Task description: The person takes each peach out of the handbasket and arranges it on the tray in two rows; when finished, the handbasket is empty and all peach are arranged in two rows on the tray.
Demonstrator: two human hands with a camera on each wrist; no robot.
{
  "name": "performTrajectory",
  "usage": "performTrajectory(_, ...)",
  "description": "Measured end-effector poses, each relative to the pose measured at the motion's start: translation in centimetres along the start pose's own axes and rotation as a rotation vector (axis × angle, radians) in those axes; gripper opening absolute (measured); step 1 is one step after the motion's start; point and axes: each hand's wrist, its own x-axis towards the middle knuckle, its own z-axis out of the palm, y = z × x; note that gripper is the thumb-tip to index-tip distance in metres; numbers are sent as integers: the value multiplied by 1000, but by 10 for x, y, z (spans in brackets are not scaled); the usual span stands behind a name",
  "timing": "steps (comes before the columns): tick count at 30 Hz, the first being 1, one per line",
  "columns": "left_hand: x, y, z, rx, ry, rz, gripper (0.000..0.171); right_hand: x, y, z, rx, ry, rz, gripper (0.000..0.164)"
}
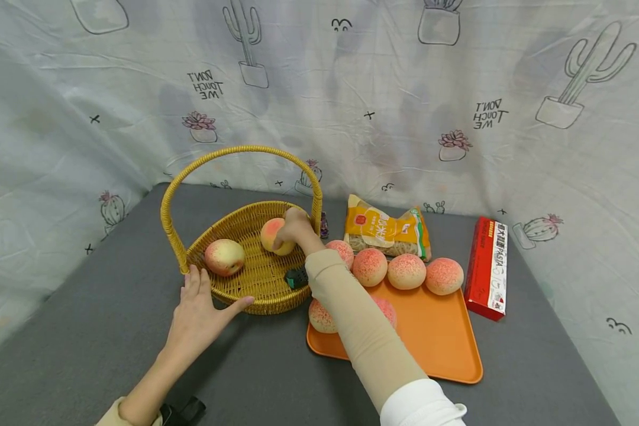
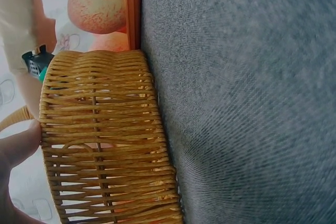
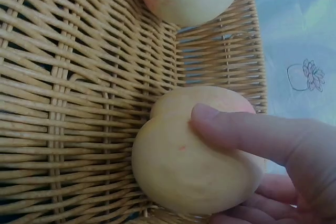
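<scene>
A woven basket (image 1: 261, 305) with a tall arched handle stands on the grey table. Inside it, my right hand (image 1: 294, 229) holds a peach (image 1: 272, 233) near the far right wall. The right wrist view shows the thumb (image 3: 210, 121) on top of this yellow, clefted peach (image 3: 194, 166) and fingers beneath it. Another peach (image 1: 225, 257) lies at the basket's left end. My left hand (image 1: 199, 313) rests against the near left rim, fingers at the handle's base and thumb spread along the rim. In the left wrist view, the thumb (image 2: 23, 142) touches the rim.
Right of the basket, an orange tray (image 1: 442, 337) bears several peaches (image 1: 370, 267), partly hidden by my right sleeve (image 1: 362, 319). Behind it lies a yellow food bag (image 1: 383, 231). A red pasta box (image 1: 487, 269) lies farther right. A patterned curtain (image 1: 319, 100) hangs behind the table.
</scene>
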Motion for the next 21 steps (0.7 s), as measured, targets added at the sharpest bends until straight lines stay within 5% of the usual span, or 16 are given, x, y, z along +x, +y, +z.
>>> performTrajectory(6,1,1,-1,-1,-16,-9,121,-10,-2,-9,138,42,-38,57)
performTrajectory(11,3,0,-2,2,-5,1,121,-18,-7,-20,265,-22,-163,64)
performTrajectory(21,2,1,-1,-5,6,23,120,-45,-11,-40,253,-50,-348,71)
